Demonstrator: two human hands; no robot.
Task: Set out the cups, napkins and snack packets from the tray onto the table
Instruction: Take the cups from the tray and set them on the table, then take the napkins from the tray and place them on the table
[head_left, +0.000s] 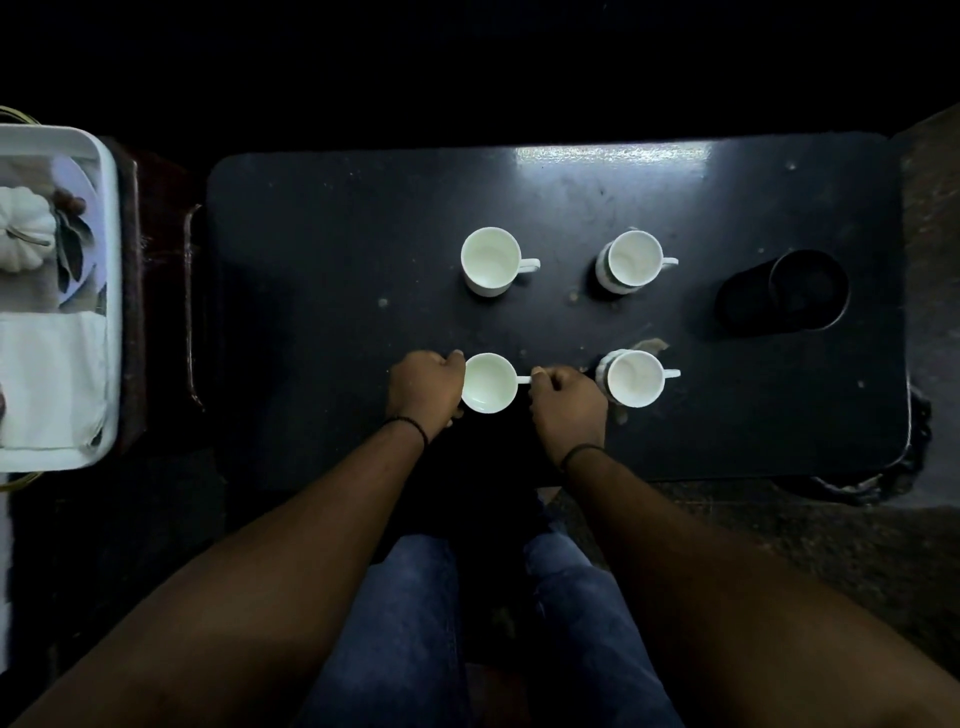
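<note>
Several white cups stand upright on the dark table (322, 249), handles pointing right. The near left cup (488, 383) is between my hands: my left hand (425, 387) wraps its left side and my right hand (566, 397) pinches its handle. The near right cup (635, 377) stands just right of my right hand. Farther back are the far left cup (491, 261) and the far right cup (632, 261). A white tray (113, 291) at the far left holds folded white napkins (49, 379) and a picture of a white pumpkin (23, 228).
A black round container (808, 291) sits on the table's right part. A dark wooden surface (156, 291) with a raised edge lies between the tray and the table. My knees in blue jeans (410, 623) are below the table's near edge.
</note>
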